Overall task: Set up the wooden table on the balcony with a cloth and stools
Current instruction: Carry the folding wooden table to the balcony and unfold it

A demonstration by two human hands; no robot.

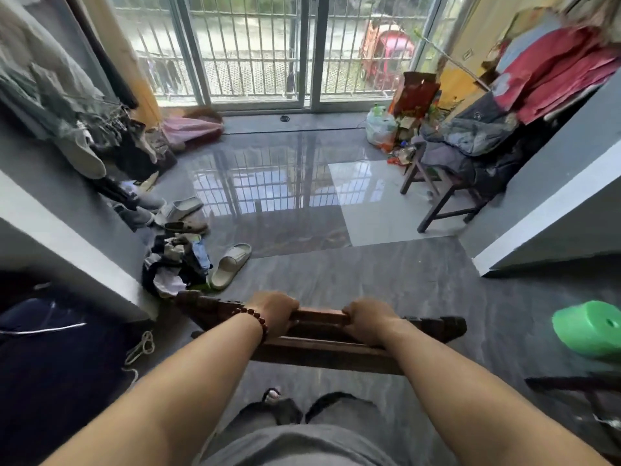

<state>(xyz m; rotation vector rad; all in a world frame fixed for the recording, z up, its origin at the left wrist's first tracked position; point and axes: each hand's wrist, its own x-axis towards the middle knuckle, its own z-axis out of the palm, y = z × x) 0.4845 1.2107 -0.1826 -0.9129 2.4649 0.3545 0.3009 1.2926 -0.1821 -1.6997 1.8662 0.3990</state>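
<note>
As hands (274, 312) (369, 319) grip — fingers (291, 310) hook over the table's (319, 318) edge.

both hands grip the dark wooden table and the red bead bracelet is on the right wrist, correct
Not quite: the head view shows the red bead bracelet on the left wrist. Both the left hand and right hand do grip the dark wooden table.

The wooden frame (319, 334) is dark brown. The bead bracelet (257, 319) is dark red. The floor (386, 274) is grey with pale streaks, and one tile (376, 203) is white. The roll (588, 331) is bright green. The slipper (232, 260) is cream. The hanging clothes (554, 68) are red.
</note>
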